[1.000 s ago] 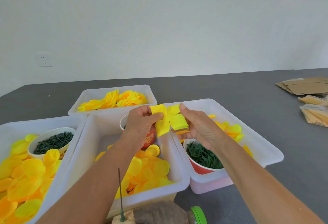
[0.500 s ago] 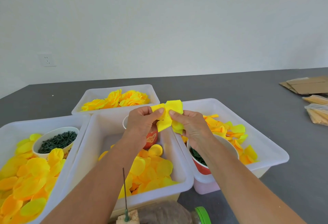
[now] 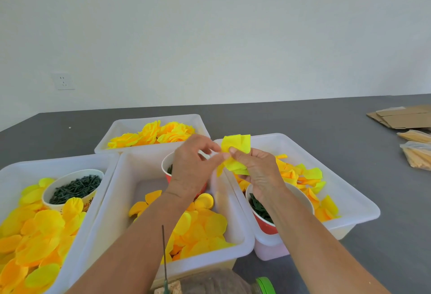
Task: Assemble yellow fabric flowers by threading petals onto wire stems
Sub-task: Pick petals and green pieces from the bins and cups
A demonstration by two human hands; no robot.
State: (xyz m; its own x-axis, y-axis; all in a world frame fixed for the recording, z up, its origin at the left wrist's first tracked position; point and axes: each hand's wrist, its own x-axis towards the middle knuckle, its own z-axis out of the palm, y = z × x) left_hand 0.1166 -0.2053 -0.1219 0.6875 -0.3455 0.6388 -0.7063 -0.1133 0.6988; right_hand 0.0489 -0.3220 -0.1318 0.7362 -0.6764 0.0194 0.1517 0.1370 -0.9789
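your right hand (image 3: 261, 172) pinched the yellow petal piece (image 3: 235, 153) above the bins; your left hand's (image 3: 191, 165) fingers curled, touching its edge

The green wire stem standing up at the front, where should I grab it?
Pinch the wire stem on its bare upper part, coming from the side. It stands upright and thin, its foot stuck in a block, so a low grip looks cramped.

1. Folded yellow petal piece (image 3: 235, 153), crumpled, held up above the bins, toward 12 o'clock.
2. Thin dark wire stem (image 3: 164, 244), upright, at 6 o'clock.
3. Loose yellow petals (image 3: 200, 226) heaped in the middle bin.
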